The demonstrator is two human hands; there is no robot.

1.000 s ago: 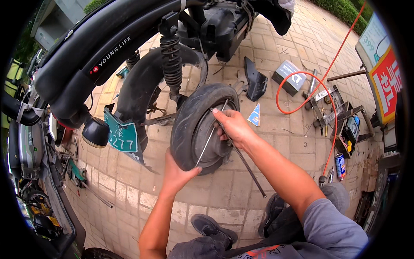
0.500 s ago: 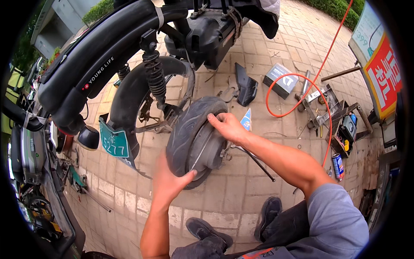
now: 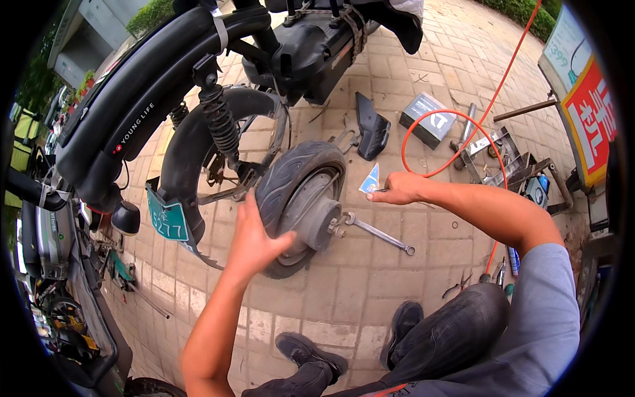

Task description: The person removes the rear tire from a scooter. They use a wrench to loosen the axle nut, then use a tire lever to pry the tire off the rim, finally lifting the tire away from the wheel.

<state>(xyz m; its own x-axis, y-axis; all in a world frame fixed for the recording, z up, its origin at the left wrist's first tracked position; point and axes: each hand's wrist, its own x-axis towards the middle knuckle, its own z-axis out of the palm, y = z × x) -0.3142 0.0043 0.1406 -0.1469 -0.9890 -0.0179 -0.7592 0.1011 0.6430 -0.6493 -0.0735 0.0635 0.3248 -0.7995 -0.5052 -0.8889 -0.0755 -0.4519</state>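
While I'm watching, wheel (image 3: 307, 205): standing frame-centre; I'm guessing heavy, firm; grip tyre (image 3: 273, 192) opposite sides.
Left hand (image 3: 256, 243): sitting spread, wheel's eight o'clock.
Right hand (image 3: 401, 189): hovering, three o'clock; can't tell whether pinching.

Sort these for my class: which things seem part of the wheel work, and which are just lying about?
Likely in the work:
wheel, with the left hand at it
spanner beside the wheel
black scooter

Probably just lying about:
printed box
looped orange hose
black plastic piece, though it could be a scooter part
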